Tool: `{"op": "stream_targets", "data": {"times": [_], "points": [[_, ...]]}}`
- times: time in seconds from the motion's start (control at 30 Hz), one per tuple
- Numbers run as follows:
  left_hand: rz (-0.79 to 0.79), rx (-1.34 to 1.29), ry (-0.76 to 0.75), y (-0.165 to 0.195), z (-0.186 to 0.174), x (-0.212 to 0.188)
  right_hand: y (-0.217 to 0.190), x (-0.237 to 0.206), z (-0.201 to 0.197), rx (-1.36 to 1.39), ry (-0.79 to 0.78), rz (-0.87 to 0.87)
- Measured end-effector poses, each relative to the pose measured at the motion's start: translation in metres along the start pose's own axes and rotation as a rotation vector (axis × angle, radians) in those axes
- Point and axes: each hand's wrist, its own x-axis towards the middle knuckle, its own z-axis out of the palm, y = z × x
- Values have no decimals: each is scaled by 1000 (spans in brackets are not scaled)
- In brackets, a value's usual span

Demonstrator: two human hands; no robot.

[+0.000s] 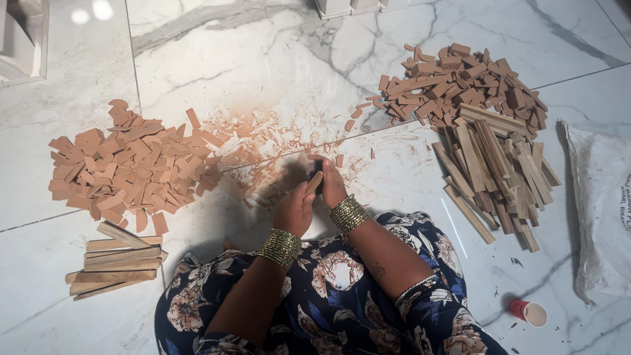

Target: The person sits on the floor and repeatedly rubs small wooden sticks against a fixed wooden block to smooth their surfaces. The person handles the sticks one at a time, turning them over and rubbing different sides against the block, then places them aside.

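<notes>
A white plastic bag [601, 210] is seen lying at 3 o'clock, and a small red cup [530, 313], inside looking white, at 5. Dead centre, a short wooden stick [314, 182] is gripped by both the left hand [293, 210] and right hand [332, 186].

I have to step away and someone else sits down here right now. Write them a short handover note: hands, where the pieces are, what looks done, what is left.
Left hand and right hand together grip one small wooden stick over the dust-covered floor.
Cut pieces: pile of short chips on the left, a second chip pile at upper right.
Uncut: heap of long sticks on the right, a small stack of sticks at lower left.
Many chips are done; both stick piles remain.
</notes>
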Motion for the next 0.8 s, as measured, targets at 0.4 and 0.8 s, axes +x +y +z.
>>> {"op": "stream_targets", "data": {"times": [0.4,0.8], "points": [[-108,82,29,-15,7,9,-37,5,-20,-47,93,-90],[-113,58,131,3,-5,7,-30,28,-42,-824,64,66]]}}
